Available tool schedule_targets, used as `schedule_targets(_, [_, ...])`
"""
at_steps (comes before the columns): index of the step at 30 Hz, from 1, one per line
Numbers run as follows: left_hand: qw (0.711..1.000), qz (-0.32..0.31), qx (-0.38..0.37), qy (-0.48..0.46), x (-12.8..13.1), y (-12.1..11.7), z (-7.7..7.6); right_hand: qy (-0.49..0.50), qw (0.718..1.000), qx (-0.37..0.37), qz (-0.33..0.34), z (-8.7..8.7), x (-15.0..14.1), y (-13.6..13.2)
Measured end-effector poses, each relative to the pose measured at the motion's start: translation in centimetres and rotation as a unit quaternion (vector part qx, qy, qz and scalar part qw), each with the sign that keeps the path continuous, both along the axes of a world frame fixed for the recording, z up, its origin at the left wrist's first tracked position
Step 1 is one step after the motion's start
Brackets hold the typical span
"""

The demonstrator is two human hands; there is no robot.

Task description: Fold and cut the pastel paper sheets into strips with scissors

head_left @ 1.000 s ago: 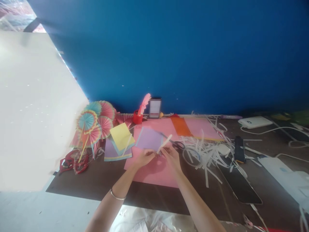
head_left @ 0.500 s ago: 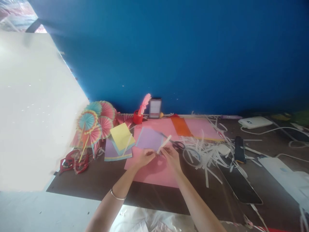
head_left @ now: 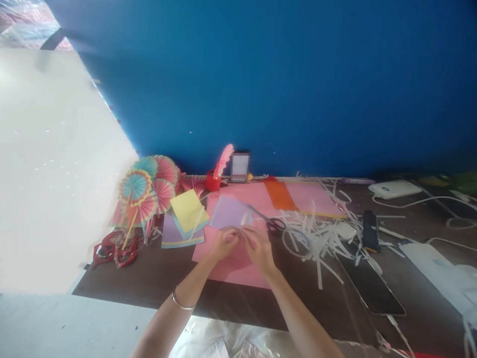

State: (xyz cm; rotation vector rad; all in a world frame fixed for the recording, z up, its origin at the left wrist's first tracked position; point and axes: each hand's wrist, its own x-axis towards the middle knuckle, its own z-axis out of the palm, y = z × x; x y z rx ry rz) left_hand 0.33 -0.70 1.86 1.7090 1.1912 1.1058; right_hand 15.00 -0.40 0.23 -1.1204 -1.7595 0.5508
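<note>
My left hand (head_left: 226, 242) and my right hand (head_left: 260, 249) meet fingertip to fingertip over a pink paper sheet (head_left: 231, 271). Between their pinched fingers is a narrow white strip (head_left: 245, 217), whose free end sticks up beyond the right fingers. The fingers hide the rest of it. Just past the hands lies a purple paper (head_left: 230, 211) on the pink sheet. Scissors (head_left: 275, 224) with dark handles rest to the right, their blades pointing toward the purple paper. A yellow paper (head_left: 189, 209) tops several coloured sheets at the left.
Pleated paper fans (head_left: 134, 188) and red glittery pieces (head_left: 114, 248) stand at the left. Loose white strips (head_left: 316, 236) pile up at the right, by a phone (head_left: 372, 286) on a cable. An orange sheet (head_left: 280, 194) and a red tape roll (head_left: 213, 182) lie toward the blue wall (head_left: 261, 89).
Both hands have drawn closer together, the right one shifting slightly left. The white strip's visible end has become shorter and now points more upright.
</note>
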Motion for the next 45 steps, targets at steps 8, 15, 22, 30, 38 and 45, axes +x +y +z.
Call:
schedule_targets(8, [0.993, -0.009, 0.083, 0.080, -0.1, 0.1, -0.6, -0.035, 0.999, 0.019, 0.023, 0.1, 0.1, 0.0])
schedule_targets(15, [0.987, -0.001, 0.129, 0.100, -0.2, 0.2, -1.1, -0.040, 0.998, 0.024, 0.043, 0.4, 0.3, 0.3])
schedule_targets(22, [0.981, 0.003, 0.160, 0.110, -0.2, 0.3, -1.4, -0.013, 0.998, 0.022, 0.055, 0.7, 0.2, 0.3])
schedule_targets(30, [0.992, 0.001, 0.094, 0.085, -0.2, 0.1, -0.8, 0.065, 0.994, -0.082, 0.004, 1.2, 0.2, 0.2])
schedule_targets(38, [0.983, -0.047, -0.080, -0.161, -0.9, 0.5, -0.5, 0.162, 0.968, -0.184, -0.043, 1.5, 0.7, 0.7])
schedule_targets(45, [0.927, -0.121, -0.177, -0.307, -2.8, 0.7, 1.4, 0.204, 0.959, -0.177, -0.090, 1.6, 1.5, 1.2])
